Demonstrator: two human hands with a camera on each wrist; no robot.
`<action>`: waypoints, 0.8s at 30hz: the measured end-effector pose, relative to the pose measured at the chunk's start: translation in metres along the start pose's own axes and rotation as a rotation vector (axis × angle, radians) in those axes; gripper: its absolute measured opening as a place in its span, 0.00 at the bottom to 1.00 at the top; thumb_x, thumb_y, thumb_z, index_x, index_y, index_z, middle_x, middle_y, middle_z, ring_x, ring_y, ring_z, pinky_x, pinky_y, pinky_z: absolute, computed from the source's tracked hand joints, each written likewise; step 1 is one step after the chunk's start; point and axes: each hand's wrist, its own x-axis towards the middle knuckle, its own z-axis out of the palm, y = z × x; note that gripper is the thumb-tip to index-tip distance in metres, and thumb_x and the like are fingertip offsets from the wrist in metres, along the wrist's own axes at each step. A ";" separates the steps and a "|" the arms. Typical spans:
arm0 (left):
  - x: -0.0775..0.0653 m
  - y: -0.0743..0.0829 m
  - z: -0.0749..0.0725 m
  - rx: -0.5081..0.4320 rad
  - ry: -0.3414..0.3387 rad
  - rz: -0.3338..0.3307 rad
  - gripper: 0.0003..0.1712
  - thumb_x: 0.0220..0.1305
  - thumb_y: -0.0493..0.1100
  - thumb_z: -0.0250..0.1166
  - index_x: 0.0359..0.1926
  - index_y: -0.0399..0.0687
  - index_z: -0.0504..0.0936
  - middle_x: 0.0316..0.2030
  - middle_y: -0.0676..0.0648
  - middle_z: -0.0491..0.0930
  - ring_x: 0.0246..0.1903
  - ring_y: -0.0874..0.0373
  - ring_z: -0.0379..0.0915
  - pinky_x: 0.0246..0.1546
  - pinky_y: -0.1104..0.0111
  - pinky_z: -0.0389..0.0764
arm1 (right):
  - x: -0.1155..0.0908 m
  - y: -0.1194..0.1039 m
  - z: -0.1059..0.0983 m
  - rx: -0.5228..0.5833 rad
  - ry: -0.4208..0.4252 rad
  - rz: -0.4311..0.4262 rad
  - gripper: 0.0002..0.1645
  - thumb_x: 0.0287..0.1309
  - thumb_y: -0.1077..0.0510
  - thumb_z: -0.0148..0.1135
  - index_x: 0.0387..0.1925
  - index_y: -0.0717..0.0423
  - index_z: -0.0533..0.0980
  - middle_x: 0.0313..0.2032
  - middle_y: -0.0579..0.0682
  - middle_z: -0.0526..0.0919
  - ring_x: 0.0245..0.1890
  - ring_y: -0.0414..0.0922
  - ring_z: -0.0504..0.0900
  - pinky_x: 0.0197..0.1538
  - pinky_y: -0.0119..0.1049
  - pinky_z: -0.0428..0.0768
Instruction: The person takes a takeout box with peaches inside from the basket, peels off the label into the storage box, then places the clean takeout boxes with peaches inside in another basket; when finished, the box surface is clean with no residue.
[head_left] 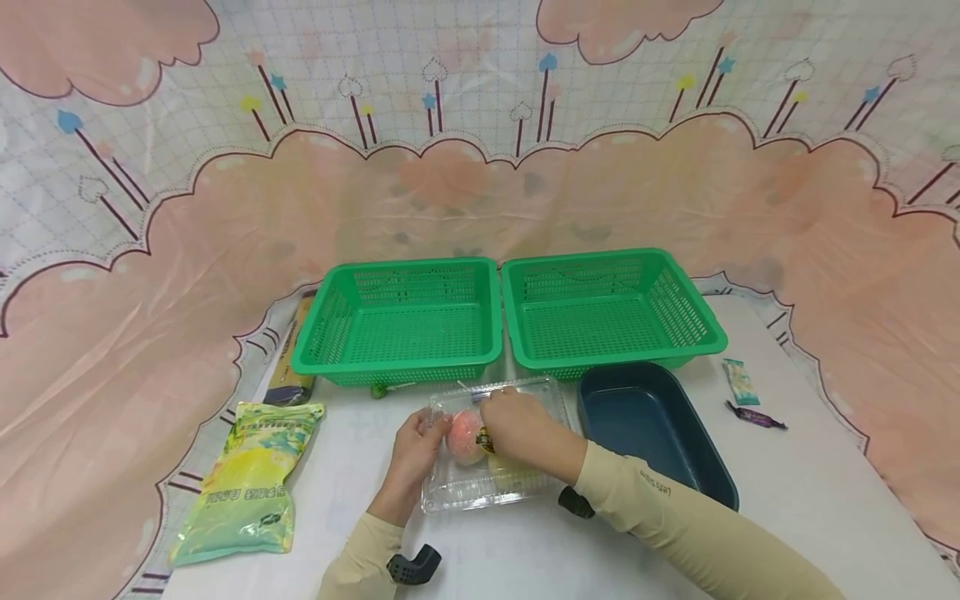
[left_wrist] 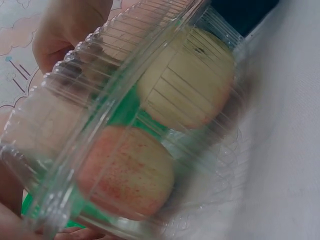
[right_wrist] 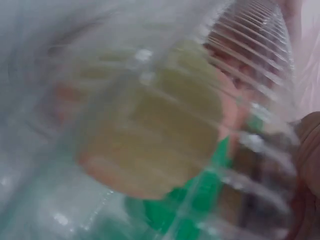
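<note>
A clear plastic box (head_left: 468, 497) with a ribbed edge holds two apples, a reddish one (left_wrist: 127, 172) and a yellow-green one (left_wrist: 187, 80). My left hand (head_left: 411, 458) grips the box by its left side, thumb over the edge. Over the box's far part is my right hand (head_left: 517, 421), its fingers curled. By its fingertips shows a small purple thing (head_left: 477, 398), and a thin white stick (head_left: 462, 385) pokes out close by. I cannot tell what the right fingertips hold. A dark and gold label (head_left: 485, 439) lies beside the reddish apple.
Two green baskets (head_left: 397, 367) (head_left: 615, 360) stand side by side at the back. A dark blue tray (head_left: 660, 425) is right of the box. Left lie a yellow-green bag (head_left: 247, 483) and a dark-and-tan packet (head_left: 291, 367); a green lollipop (head_left: 379, 390) and two wrapped sweets (head_left: 741, 383) (head_left: 756, 416) lie out too.
</note>
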 end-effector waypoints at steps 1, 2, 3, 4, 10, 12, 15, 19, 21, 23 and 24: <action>0.000 0.000 -0.001 -0.005 -0.002 0.000 0.40 0.78 0.48 0.60 0.76 0.26 0.58 0.73 0.24 0.63 0.75 0.28 0.58 0.75 0.40 0.65 | 0.000 0.001 0.001 -0.006 0.009 -0.014 0.13 0.55 0.54 0.78 0.38 0.58 0.85 0.33 0.52 0.87 0.35 0.50 0.84 0.35 0.39 0.87; 0.000 0.000 -0.001 -0.006 -0.005 0.000 0.40 0.78 0.48 0.60 0.76 0.26 0.57 0.73 0.24 0.63 0.74 0.28 0.59 0.75 0.40 0.66 | -0.001 0.002 0.001 -0.009 0.015 -0.024 0.13 0.55 0.55 0.78 0.38 0.58 0.84 0.34 0.52 0.87 0.36 0.50 0.84 0.36 0.39 0.87; 0.000 0.000 -0.001 -0.012 -0.009 -0.001 0.40 0.78 0.48 0.61 0.76 0.26 0.57 0.73 0.24 0.64 0.74 0.28 0.59 0.75 0.41 0.66 | -0.001 0.003 0.001 -0.004 0.020 -0.032 0.12 0.56 0.57 0.77 0.38 0.58 0.84 0.34 0.52 0.87 0.36 0.49 0.84 0.37 0.39 0.87; 0.000 0.000 -0.002 -0.015 -0.012 -0.001 0.40 0.78 0.48 0.60 0.77 0.26 0.57 0.73 0.25 0.64 0.74 0.29 0.60 0.75 0.41 0.67 | -0.001 0.004 0.000 0.004 0.019 -0.037 0.10 0.56 0.59 0.76 0.38 0.58 0.84 0.34 0.52 0.87 0.35 0.49 0.84 0.37 0.39 0.87; -0.001 0.000 -0.003 -0.018 -0.015 0.000 0.40 0.79 0.48 0.59 0.77 0.25 0.57 0.73 0.25 0.65 0.73 0.30 0.64 0.73 0.44 0.71 | 0.001 0.008 -0.006 0.168 -0.040 -0.034 0.09 0.57 0.70 0.68 0.29 0.56 0.78 0.25 0.48 0.81 0.26 0.44 0.78 0.29 0.37 0.81; -0.001 0.000 -0.003 -0.018 -0.013 0.002 0.39 0.80 0.48 0.59 0.77 0.25 0.56 0.72 0.24 0.65 0.72 0.31 0.65 0.73 0.44 0.72 | 0.002 0.009 -0.008 0.243 -0.067 -0.016 0.10 0.60 0.71 0.66 0.28 0.56 0.77 0.24 0.48 0.80 0.25 0.43 0.76 0.28 0.36 0.79; 0.000 0.000 -0.002 -0.024 -0.015 0.004 0.39 0.80 0.46 0.58 0.76 0.24 0.56 0.71 0.24 0.66 0.71 0.31 0.67 0.72 0.45 0.73 | 0.001 0.012 -0.011 0.323 -0.097 0.016 0.08 0.65 0.69 0.64 0.30 0.56 0.77 0.25 0.47 0.80 0.26 0.43 0.76 0.30 0.35 0.80; 0.000 0.000 -0.002 -0.020 -0.016 0.004 0.38 0.80 0.46 0.58 0.76 0.24 0.56 0.70 0.25 0.69 0.71 0.32 0.68 0.72 0.46 0.74 | -0.002 0.016 -0.014 0.405 -0.096 0.026 0.11 0.67 0.69 0.61 0.28 0.56 0.75 0.25 0.47 0.78 0.26 0.43 0.74 0.31 0.36 0.79; 0.000 0.001 -0.002 -0.014 -0.014 0.003 0.38 0.80 0.46 0.57 0.76 0.24 0.57 0.70 0.25 0.69 0.71 0.32 0.68 0.71 0.46 0.75 | -0.004 0.017 -0.016 0.444 -0.097 0.031 0.13 0.68 0.70 0.60 0.27 0.54 0.73 0.24 0.46 0.75 0.26 0.42 0.73 0.30 0.34 0.77; 0.000 0.001 -0.002 -0.008 -0.012 -0.001 0.38 0.80 0.46 0.57 0.76 0.24 0.57 0.70 0.25 0.69 0.71 0.32 0.68 0.71 0.47 0.75 | -0.005 0.019 -0.017 0.472 -0.097 0.031 0.15 0.68 0.70 0.59 0.27 0.53 0.72 0.24 0.45 0.73 0.26 0.41 0.71 0.30 0.33 0.74; 0.000 0.001 -0.002 -0.003 -0.011 -0.001 0.38 0.80 0.46 0.57 0.76 0.24 0.57 0.70 0.25 0.69 0.71 0.32 0.68 0.71 0.47 0.75 | -0.006 0.020 -0.018 0.484 -0.096 0.031 0.15 0.68 0.70 0.59 0.26 0.53 0.72 0.24 0.45 0.73 0.26 0.41 0.71 0.30 0.33 0.73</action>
